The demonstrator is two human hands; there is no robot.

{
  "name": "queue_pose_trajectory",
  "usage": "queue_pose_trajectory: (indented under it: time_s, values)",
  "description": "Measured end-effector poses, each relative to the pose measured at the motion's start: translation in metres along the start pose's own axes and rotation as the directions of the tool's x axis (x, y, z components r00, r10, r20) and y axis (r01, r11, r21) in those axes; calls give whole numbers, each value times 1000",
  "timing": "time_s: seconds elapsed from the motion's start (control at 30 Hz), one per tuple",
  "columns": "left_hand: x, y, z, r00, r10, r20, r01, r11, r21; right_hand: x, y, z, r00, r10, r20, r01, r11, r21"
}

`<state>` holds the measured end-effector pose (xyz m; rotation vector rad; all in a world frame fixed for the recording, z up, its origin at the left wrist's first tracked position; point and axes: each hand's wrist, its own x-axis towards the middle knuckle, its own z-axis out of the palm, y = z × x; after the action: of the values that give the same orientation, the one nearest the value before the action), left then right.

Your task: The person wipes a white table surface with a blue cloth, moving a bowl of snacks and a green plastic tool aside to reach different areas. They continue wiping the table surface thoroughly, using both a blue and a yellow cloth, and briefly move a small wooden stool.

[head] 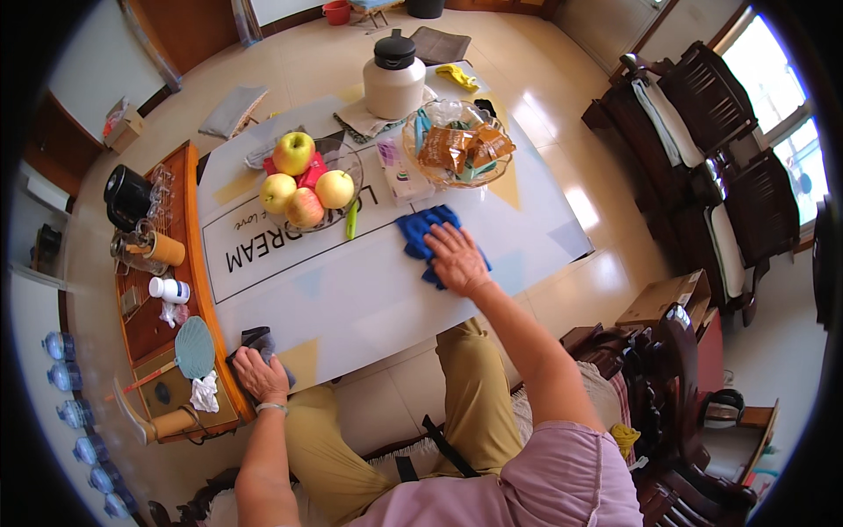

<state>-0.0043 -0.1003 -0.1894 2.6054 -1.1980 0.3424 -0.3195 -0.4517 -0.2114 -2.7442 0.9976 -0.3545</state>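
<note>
My right hand (456, 258) lies flat, fingers stretched out, over a crumpled blue cloth (416, 234) on the covered table (369, 296). At the table's near left corner, my left hand (262, 374) rests against a dark grey cloth (262, 340); whether its fingers grip the cloth is unclear. Beyond the blue cloth stand a tissue pack (403, 172) and a clear bowl (421, 165) holding brown packets. Apples (294, 153) and red packets fill a glass bowl (355, 172) farther left. A green-handled fruit knife or peeler (352, 221) lies beside that bowl.
A cream insulated jug (394, 85) and a yellow cloth (458, 77) are at the table's far end. Along the left edge runs a wooden tea table (158, 329) with a white bottle (169, 290) and a fly swatter (195, 348). Dark wooden chairs (708, 99) stand right.
</note>
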Motion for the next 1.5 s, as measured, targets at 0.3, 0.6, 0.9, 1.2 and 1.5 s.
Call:
queue_pose_trajectory:
  time_s: [0.3, 0.6, 0.9, 1.2, 1.5]
  values:
    - [-4, -1, 2, 998, -41, 53, 39, 999, 24, -67, 184, -46, 737, 649, -188, -676, 715, -181]
    - [-2, -4, 2, 996, -67, 52, 66, 997, 28, -88, 154, -24, 587, 745, -317, -803, 586, -110]
    - [-2, -4, 0, 996, -83, 19, 83, 997, -7, -57, 58, 14, 860, 474, -188, -505, 844, -184]
    - [-7, -14, 2, 993, -117, 32, 119, 992, -46, -24, -143, 45, 999, -39, 13, 39, 999, -7]
    - [-3, -20, 2, 977, -190, -101, 147, 932, -331, -7, -240, 51, 909, -360, 211, 349, 933, 89]
